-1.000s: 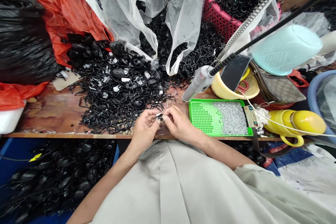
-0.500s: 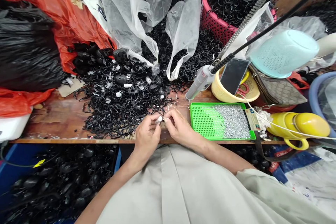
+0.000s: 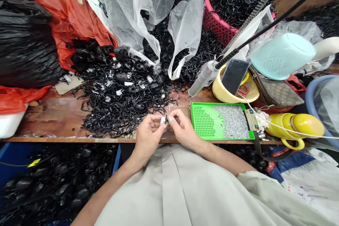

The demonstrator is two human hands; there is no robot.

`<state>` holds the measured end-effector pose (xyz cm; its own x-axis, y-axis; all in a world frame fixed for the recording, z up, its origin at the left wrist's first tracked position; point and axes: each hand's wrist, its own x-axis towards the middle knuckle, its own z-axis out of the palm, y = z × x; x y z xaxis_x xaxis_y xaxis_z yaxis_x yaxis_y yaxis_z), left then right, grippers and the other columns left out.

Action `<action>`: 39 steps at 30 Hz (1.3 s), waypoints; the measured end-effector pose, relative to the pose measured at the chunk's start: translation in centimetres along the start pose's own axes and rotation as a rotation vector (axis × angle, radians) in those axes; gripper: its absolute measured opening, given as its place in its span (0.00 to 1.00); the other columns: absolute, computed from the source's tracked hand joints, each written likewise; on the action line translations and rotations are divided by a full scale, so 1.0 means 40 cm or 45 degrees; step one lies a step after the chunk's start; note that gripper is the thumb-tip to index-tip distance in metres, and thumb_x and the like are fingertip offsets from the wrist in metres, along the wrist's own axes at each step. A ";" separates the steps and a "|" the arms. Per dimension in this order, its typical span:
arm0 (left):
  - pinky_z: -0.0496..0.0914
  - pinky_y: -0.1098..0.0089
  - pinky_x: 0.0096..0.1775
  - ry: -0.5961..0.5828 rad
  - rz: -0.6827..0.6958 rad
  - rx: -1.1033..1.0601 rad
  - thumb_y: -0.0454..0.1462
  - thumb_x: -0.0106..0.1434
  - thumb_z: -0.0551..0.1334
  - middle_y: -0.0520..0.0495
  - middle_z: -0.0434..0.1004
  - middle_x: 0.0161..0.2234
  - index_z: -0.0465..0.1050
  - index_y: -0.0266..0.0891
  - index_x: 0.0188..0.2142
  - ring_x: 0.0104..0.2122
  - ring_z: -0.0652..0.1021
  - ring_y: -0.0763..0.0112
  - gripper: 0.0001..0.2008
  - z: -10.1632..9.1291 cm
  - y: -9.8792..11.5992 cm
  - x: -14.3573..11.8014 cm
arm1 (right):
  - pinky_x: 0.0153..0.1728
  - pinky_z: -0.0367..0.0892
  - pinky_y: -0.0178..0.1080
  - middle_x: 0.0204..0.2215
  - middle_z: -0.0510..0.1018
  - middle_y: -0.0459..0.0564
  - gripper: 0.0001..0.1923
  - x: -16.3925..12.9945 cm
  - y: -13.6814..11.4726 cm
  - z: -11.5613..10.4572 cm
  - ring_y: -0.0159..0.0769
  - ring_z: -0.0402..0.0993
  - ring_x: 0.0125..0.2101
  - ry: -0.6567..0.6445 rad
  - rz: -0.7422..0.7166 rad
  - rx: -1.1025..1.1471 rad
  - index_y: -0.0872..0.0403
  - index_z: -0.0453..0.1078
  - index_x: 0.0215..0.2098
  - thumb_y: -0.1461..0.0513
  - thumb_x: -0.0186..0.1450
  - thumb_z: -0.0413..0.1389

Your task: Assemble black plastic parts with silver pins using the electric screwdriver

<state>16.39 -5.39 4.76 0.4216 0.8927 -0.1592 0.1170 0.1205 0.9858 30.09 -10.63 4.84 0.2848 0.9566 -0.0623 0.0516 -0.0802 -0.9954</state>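
My left hand [image 3: 148, 132] pinches a small white plastic part [image 3: 162, 120] between thumb and fingers, just above the table's front edge. Close beside it, my right hand [image 3: 181, 127] has thumb and forefinger pressed together at a tiny dark piece, too small to name, by the white part's right side. Beyond my left hand spreads a heap of thin black plastic pieces [image 3: 106, 113] with white parts mixed in. To the right of my right hand lies a green perforated tray [image 3: 206, 122], partly filled with small metal pieces [image 3: 234, 122].
An electric screwdriver [image 3: 202, 79] hangs on a coiled spring near a yellow basket [image 3: 222, 93] holding a phone [image 3: 235, 76]. A yellow flask [image 3: 293, 125] lies at right. Behind stand a clear plastic bag [image 3: 119, 10] and a pink basket [image 3: 217, 21]. Blue bins of black parts sit below the edge.
The white part has turned more upright in my left hand's fingers. Both hands stay close together, and my right fingertips have shifted slightly. The view has moved a little.
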 end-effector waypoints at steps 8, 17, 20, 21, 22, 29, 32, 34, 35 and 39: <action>0.77 0.67 0.33 0.037 -0.047 -0.207 0.36 0.52 0.70 0.50 0.78 0.31 0.68 0.38 0.38 0.29 0.79 0.71 0.16 0.012 0.006 0.003 | 0.33 0.64 0.35 0.31 0.67 0.44 0.11 0.010 0.010 0.023 0.31 0.64 0.31 0.088 0.092 0.206 0.52 0.63 0.36 0.53 0.67 0.51; 0.76 0.69 0.33 0.099 -0.098 -0.282 0.36 0.50 0.70 0.49 0.78 0.30 0.68 0.37 0.37 0.28 0.79 0.72 0.15 0.024 0.000 0.003 | 0.35 0.63 0.34 0.31 0.66 0.44 0.11 0.003 0.019 0.059 0.31 0.63 0.32 0.155 0.137 0.343 0.51 0.63 0.38 0.53 0.67 0.52; 0.76 0.69 0.34 0.106 -0.087 -0.279 0.35 0.51 0.69 0.48 0.78 0.32 0.69 0.37 0.37 0.29 0.79 0.71 0.14 0.022 -0.001 0.003 | 0.37 0.64 0.35 0.33 0.67 0.45 0.11 0.003 0.011 0.061 0.32 0.64 0.33 0.141 0.088 0.277 0.51 0.63 0.37 0.53 0.67 0.52; 0.76 0.68 0.35 0.112 -0.082 -0.281 0.35 0.51 0.69 0.48 0.79 0.32 0.69 0.37 0.37 0.30 0.79 0.71 0.14 0.021 -0.001 0.004 | 0.36 0.65 0.35 0.34 0.67 0.45 0.11 0.004 0.008 0.059 0.32 0.64 0.34 0.130 0.071 0.258 0.51 0.63 0.37 0.52 0.67 0.52; 0.76 0.68 0.35 0.119 -0.078 -0.283 0.35 0.51 0.69 0.47 0.79 0.33 0.69 0.37 0.37 0.30 0.80 0.71 0.14 0.018 -0.001 0.004 | 0.36 0.66 0.35 0.35 0.68 0.46 0.11 0.005 0.005 0.057 0.32 0.65 0.34 0.115 0.053 0.239 0.51 0.63 0.36 0.52 0.67 0.51; 0.77 0.65 0.35 0.172 -0.050 -0.266 0.36 0.52 0.70 0.48 0.78 0.32 0.68 0.37 0.37 0.30 0.80 0.69 0.15 0.005 0.003 0.004 | 0.33 0.67 0.35 0.34 0.70 0.46 0.13 0.014 -0.002 0.050 0.33 0.67 0.34 0.066 0.042 0.174 0.51 0.63 0.38 0.50 0.68 0.50; 0.77 0.65 0.35 0.175 -0.046 -0.220 0.37 0.52 0.70 0.47 0.78 0.33 0.69 0.37 0.38 0.31 0.80 0.69 0.15 0.004 0.002 0.001 | 0.34 0.67 0.35 0.33 0.69 0.46 0.12 0.011 0.007 0.052 0.33 0.67 0.34 0.074 0.013 0.121 0.51 0.63 0.38 0.51 0.68 0.49; 0.77 0.65 0.35 0.178 -0.049 -0.194 0.37 0.52 0.70 0.47 0.79 0.33 0.69 0.37 0.38 0.31 0.80 0.68 0.15 0.003 0.001 -0.001 | 0.35 0.66 0.35 0.32 0.69 0.45 0.12 0.009 0.013 0.051 0.33 0.67 0.34 0.079 -0.002 0.077 0.51 0.63 0.38 0.51 0.69 0.49; 0.77 0.65 0.35 0.181 -0.052 -0.186 0.37 0.52 0.70 0.47 0.79 0.33 0.69 0.37 0.38 0.31 0.80 0.68 0.15 0.002 0.001 -0.002 | 0.35 0.66 0.36 0.32 0.69 0.45 0.12 0.008 0.014 0.051 0.33 0.66 0.34 0.076 -0.001 0.068 0.51 0.63 0.38 0.52 0.69 0.49; 0.77 0.66 0.34 0.172 -0.067 -0.184 0.37 0.51 0.70 0.48 0.79 0.31 0.69 0.38 0.37 0.29 0.80 0.69 0.15 0.002 0.006 -0.005 | 0.33 0.66 0.36 0.31 0.68 0.45 0.12 0.006 0.015 0.050 0.33 0.65 0.32 0.063 0.017 0.084 0.51 0.62 0.38 0.51 0.69 0.48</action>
<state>16.42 -5.59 5.04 0.2926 0.9326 -0.2114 0.0009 0.2208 0.9753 28.29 -9.90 4.09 0.3324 0.9403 -0.0735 -0.0155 -0.0725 -0.9972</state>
